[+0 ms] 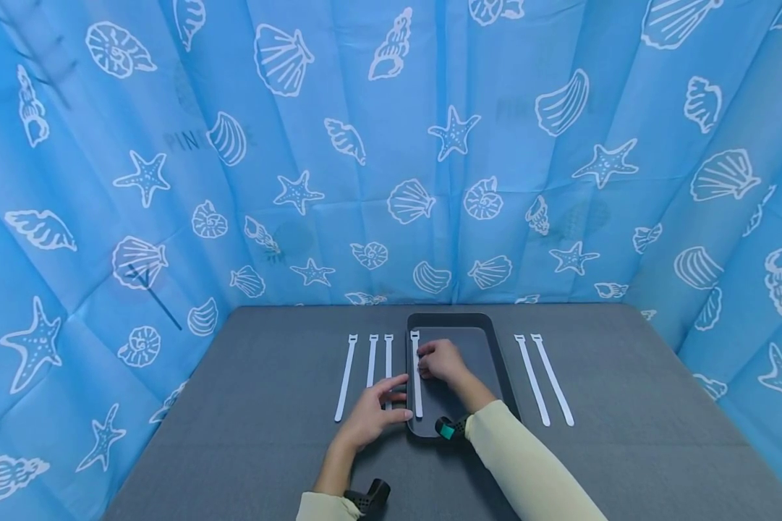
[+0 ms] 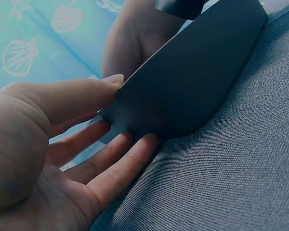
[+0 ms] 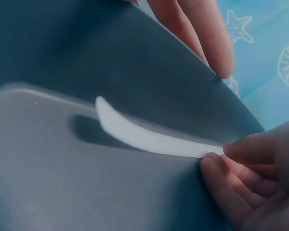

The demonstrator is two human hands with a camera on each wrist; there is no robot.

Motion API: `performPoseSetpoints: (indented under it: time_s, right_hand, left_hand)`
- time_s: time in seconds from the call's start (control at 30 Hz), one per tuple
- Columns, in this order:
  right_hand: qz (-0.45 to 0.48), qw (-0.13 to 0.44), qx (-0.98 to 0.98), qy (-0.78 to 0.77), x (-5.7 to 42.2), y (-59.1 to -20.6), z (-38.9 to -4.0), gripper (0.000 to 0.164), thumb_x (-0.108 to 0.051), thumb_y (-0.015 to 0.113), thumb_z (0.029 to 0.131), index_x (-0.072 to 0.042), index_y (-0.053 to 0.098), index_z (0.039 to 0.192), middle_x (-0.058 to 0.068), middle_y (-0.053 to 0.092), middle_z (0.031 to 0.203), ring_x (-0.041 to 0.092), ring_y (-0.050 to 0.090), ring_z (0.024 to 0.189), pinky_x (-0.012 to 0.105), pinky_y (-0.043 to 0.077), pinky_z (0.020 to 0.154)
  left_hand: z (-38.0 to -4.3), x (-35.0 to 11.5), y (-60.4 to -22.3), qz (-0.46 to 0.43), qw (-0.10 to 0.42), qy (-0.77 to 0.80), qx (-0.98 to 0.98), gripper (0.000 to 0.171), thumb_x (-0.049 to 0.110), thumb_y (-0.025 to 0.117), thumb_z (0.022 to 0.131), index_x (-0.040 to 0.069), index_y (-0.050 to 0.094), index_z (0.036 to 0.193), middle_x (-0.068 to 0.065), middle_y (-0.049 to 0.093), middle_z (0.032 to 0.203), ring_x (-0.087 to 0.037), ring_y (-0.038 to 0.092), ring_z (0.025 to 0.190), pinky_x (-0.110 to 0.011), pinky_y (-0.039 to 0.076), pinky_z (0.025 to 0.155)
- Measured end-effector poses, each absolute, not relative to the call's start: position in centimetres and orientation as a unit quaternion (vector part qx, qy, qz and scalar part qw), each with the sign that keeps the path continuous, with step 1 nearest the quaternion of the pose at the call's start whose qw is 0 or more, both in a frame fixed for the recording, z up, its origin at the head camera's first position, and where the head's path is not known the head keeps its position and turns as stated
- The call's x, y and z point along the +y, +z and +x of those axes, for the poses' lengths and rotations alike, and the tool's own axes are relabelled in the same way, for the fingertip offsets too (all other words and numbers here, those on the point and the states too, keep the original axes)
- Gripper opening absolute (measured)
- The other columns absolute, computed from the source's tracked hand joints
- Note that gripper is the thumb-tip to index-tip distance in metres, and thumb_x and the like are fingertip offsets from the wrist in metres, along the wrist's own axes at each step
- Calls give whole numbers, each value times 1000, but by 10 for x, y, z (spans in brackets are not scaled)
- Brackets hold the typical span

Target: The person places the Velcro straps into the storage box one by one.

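My right hand (image 1: 444, 362) pinches a white hook-and-loop cable tie (image 1: 417, 383) between thumb and fingers, plain in the right wrist view. This tie lies lengthwise inside a dark grey tray (image 1: 504, 369), along its left wall; its free end (image 3: 106, 115) curls up off the tray floor. Outside that wall, my left hand (image 1: 369, 412) touches the tray with fairly straight fingers. In the left wrist view, the thumb rests at the tray's rim (image 2: 149, 65) and the other fingertips (image 2: 147, 142) meet the outer wall low down.
Left of the tray lie three more white ties (image 1: 346, 380), two of them partly behind my left hand. Two others (image 1: 532, 380) lie to its right. Grey cloth (image 1: 247, 427) covers the table, and a blue shell-patterned curtain (image 1: 364, 181) hangs around the back and sides.
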State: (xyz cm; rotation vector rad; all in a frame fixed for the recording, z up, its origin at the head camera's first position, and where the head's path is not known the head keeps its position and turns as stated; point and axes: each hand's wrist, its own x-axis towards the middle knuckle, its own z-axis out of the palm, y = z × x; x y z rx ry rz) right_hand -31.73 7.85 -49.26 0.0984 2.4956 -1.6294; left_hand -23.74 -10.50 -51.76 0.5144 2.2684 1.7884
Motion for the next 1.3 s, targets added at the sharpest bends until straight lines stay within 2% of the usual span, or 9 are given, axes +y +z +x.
performPoseSetpoints:
  time_s: [0.3, 0.53, 0.87, 1.03, 1.2, 1.3]
  right_hand:
    - [16, 94, 827, -554, 83, -489, -314, 26, 1, 58, 92, 5, 65, 117, 14, 67, 93, 20, 68, 73, 32, 57, 66]
    - [1, 99, 826, -556, 86, -490, -315, 29, 1, 58, 91, 4, 63, 119, 13, 66, 93, 20, 68, 74, 32, 57, 66]
    - [-5, 72, 836, -543, 109, -480, -317, 27, 1, 59, 91, 5, 64, 117, 13, 66, 92, 23, 67, 76, 35, 57, 67]
    - [-21, 66, 847, -528, 125, -467, -320, 29, 1, 59, 92, 6, 62, 120, 14, 67, 90, 29, 66, 79, 38, 56, 68]
    - [-30, 66, 849, -523, 142, -452, -324, 31, 3, 57, 91, 8, 59, 122, 22, 66, 98, 35, 65, 86, 43, 55, 73]
    - [-33, 68, 849, -522, 152, -444, -324, 33, 1, 57, 92, 8, 58, 124, 25, 65, 106, 37, 65, 91, 46, 54, 76]
  left_hand:
    - [-237, -105, -517, 175, 104, 604, 771, 60, 14, 71, 88, 10, 48, 143, -10, 47, 142, -28, 55, 119, -47, 47, 95]
    - [-237, -105, -518, 173, 106, 605, 770, 61, 14, 72, 88, 10, 48, 144, -10, 47, 143, -27, 55, 119, -46, 47, 95]
    - [-236, -104, -516, 168, 98, 600, 776, 61, 13, 73, 86, 10, 49, 142, -10, 49, 141, -27, 56, 118, -47, 47, 95]
    - [-236, -104, -516, 169, 92, 597, 779, 61, 11, 73, 86, 8, 49, 142, -12, 49, 141, -29, 56, 117, -47, 47, 94]
    - [-237, -102, -517, 169, 88, 600, 777, 61, 9, 73, 86, 6, 49, 142, -14, 48, 141, -31, 56, 117, -46, 48, 93]
    - [-229, -101, -503, 177, 85, 597, 778, 60, 4, 71, 86, 1, 48, 141, -19, 48, 140, -35, 56, 117, -47, 49, 91]
